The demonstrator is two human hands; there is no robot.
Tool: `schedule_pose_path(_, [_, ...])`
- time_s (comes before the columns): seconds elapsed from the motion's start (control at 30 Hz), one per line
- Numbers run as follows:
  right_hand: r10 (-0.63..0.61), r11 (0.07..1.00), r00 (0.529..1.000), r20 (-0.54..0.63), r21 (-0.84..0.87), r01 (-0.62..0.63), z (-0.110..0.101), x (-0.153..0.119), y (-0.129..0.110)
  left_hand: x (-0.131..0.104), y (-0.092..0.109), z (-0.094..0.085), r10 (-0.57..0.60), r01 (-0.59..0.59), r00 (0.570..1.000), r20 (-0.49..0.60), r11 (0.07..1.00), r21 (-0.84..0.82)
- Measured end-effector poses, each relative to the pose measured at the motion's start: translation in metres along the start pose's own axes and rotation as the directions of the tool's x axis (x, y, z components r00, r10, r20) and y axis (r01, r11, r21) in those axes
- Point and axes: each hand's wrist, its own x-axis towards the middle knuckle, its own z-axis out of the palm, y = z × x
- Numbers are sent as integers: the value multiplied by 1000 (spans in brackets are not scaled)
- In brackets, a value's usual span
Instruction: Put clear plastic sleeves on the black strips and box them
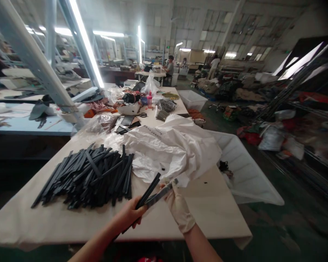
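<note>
Dark strips (150, 189) are gripped in my left hand (133, 211), their ends fanning out up and to the right. My right hand (179, 208), in a pale glove with some fingertips bare, pinches the far end of one strip (161, 193), which looks greyer and shiny. That strip spans between both hands above the table. To the left lies a large loose pile of similar dark strips (90, 178). Just beyond my hands, a crumpled white sack (177, 145) with handwriting spreads over the tabletop.
The pale-covered table (213, 214) reaches away from me. Further along it are scissors (142, 115), a pink bottle (149, 100) and plastic bags. A white bin (251, 171) stands against the right side; a slanted metal post (41, 58) rises at left. Several people work in the distance.
</note>
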Motion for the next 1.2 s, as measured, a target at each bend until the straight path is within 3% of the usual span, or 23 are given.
schedule_pose_path(0.07, [-41, 996, 998, -45, 82, 44, -4, 0, -7, 7, 1, 4, -9, 11, 999, -53, 999, 37])
schedule_pose_path(0.17, [-99, 994, 995, 2, 56, 99, -2, -3, -9, 17, 8, 11, 13, -8, 996, -90, 998, 58])
schedule_pose_path(0.33, [-178, 976, 983, -41, -136, 171, -3, -4, 0, 16, 18, 10, -14, 13, 999, 39, 999, 38])
schedule_pose_path(0.4, [-169, 970, 985, -32, -180, 161, -5, -3, 9, 16, 22, 9, 4, -4, 999, 36, 1000, 4])
schedule_pose_path(0.53, [-98, 975, 995, -9, -203, 94, -5, -1, 26, 25, 27, 10, 145, -144, 980, -136, 989, 12])
schedule_pose_path(0.6, [-66, 973, 998, -10, -224, 62, -3, 1, 25, 28, 26, 8, 186, -180, 969, -164, 982, 51])
schedule_pose_path(0.73, [-51, 994, 998, 36, -95, 54, 7, 10, 7, 23, 17, 2, 195, -179, 973, -124, 975, 129])
schedule_pose_path(0.87, [-95, 993, 994, 52, -66, 99, 12, 10, 12, 23, 10, 8, 177, -163, 965, -191, 983, 86])
schedule_pose_path(1.0, [-111, 971, 994, 10, -211, 111, 2, 2, 32, 31, 8, 17, 217, -213, 965, -147, 976, 41])
schedule_pose_path(1.1, [-55, 987, 997, 47, -146, 61, -8, -3, 34, 32, 11, 18, 254, -254, 959, -122, 967, 16])
schedule_pose_path(1.2, [21, 994, 995, 101, -108, -10, -18, -8, 21, 28, 17, 16, 254, -253, 960, -118, 967, 17])
